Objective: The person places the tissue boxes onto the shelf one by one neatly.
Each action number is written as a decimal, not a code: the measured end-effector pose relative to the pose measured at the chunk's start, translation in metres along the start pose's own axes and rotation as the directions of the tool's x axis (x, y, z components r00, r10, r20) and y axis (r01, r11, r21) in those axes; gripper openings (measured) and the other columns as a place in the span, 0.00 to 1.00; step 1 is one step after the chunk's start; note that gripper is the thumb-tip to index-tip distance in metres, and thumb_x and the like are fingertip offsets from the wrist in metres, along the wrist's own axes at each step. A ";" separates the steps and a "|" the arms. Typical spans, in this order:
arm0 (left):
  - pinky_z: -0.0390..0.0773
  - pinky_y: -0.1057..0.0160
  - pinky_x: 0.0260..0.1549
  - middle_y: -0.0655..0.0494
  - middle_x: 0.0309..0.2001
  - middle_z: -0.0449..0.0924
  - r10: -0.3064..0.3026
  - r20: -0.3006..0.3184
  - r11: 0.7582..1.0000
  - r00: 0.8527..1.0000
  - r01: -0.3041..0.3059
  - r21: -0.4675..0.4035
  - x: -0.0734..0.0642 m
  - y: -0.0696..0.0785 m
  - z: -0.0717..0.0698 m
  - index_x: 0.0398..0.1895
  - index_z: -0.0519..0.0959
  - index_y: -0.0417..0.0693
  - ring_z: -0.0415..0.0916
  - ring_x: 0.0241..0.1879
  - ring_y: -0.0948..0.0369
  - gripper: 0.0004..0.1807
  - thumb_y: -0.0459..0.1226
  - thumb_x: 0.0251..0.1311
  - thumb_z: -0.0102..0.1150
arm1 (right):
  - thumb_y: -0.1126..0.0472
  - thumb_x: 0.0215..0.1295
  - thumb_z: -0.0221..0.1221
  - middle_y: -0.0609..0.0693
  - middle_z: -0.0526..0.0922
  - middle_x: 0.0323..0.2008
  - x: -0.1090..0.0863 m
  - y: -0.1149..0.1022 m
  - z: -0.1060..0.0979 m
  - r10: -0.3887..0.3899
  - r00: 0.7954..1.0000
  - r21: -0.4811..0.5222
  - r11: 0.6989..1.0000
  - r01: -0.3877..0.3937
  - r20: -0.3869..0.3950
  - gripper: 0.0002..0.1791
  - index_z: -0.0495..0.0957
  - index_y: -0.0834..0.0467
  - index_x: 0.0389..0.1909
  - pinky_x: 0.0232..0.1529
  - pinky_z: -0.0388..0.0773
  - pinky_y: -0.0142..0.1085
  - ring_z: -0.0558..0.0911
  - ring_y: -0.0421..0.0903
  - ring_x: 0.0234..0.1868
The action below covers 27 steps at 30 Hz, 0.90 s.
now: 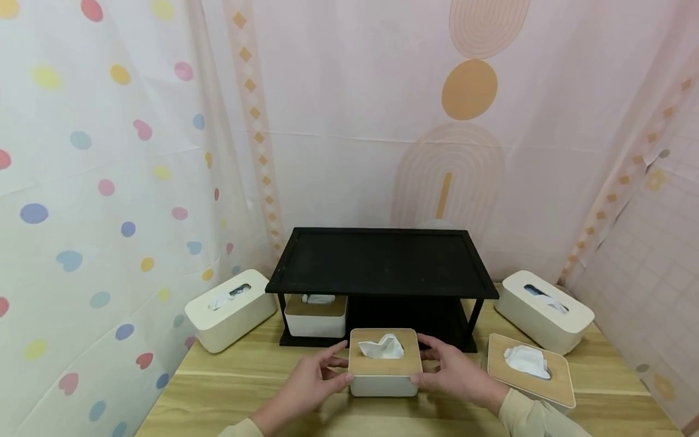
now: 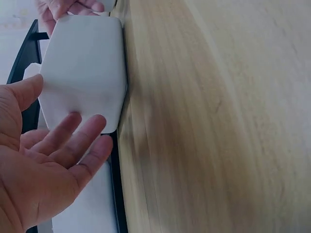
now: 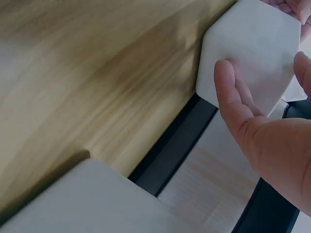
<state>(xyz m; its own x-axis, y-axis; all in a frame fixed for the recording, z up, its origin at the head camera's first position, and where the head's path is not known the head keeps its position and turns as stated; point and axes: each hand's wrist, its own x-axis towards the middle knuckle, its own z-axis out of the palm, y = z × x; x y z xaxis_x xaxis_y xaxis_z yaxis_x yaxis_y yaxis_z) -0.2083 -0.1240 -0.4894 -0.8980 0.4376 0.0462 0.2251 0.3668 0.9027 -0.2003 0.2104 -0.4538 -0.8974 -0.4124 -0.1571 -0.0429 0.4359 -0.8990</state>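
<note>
A square tissue box (image 1: 384, 385) with white sides, a wooden lid and a tissue sticking out is at the front middle of the table, just before the black rack. My left hand (image 1: 311, 379) holds its left side, thumb at the near corner and fingers spread along that side. On the opposite side my right hand (image 1: 455, 373) grips it, thumb by the front corner and fingers toward the back. Both wrist views show the white side of the box between the hands. Whether its base touches the table is hard to tell.
The black two-level rack (image 1: 377, 261) has another wooden-lidded tissue box (image 1: 315, 321) on its lower shelf at left. Long white tissue boxes stand at left (image 1: 229, 318) and right (image 1: 546, 321). One more wooden-lidded box (image 1: 502, 361) lies beside my right forearm. Curtains hang behind.
</note>
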 end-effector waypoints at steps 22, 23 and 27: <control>0.86 0.67 0.36 0.37 0.63 0.84 -0.027 -0.027 1.000 0.999 0.027 -0.012 0.010 0.008 0.008 0.79 0.71 0.49 0.86 0.43 0.60 0.37 0.45 0.70 0.71 | 0.61 0.70 0.71 0.79 0.67 0.73 0.001 0.009 0.004 0.014 0.999 0.111 0.994 -0.011 -0.030 0.56 0.43 0.67 0.86 0.49 0.89 0.43 0.88 0.54 0.56; 0.85 0.67 0.36 0.38 0.63 0.84 -0.029 -0.033 1.000 0.999 0.029 -0.006 0.012 0.008 0.009 0.79 0.71 0.50 0.86 0.43 0.60 0.37 0.45 0.70 0.71 | 0.61 0.70 0.71 0.78 0.67 0.74 0.002 0.009 0.005 0.010 0.999 0.102 0.995 -0.005 -0.045 0.56 0.43 0.66 0.86 0.49 0.88 0.42 0.88 0.54 0.56; 0.84 0.67 0.35 0.38 0.63 0.84 -0.030 -0.056 1.000 0.998 0.030 0.005 0.019 0.005 0.011 0.80 0.70 0.49 0.85 0.41 0.60 0.37 0.44 0.71 0.70 | 0.61 0.69 0.72 0.76 0.71 0.72 0.008 0.011 0.010 -0.035 0.989 -0.004 0.999 0.034 -0.146 0.54 0.47 0.68 0.85 0.45 0.88 0.38 0.89 0.53 0.53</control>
<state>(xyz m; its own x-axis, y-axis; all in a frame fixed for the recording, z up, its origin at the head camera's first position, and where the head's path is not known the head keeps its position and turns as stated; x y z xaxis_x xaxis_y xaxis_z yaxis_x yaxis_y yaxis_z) -0.2201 -0.1047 -0.4888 -0.9240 0.3799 0.0427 0.1994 0.3837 0.9017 -0.2034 0.2035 -0.4688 -0.9499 -0.3059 -0.0646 -0.0754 0.4248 -0.9021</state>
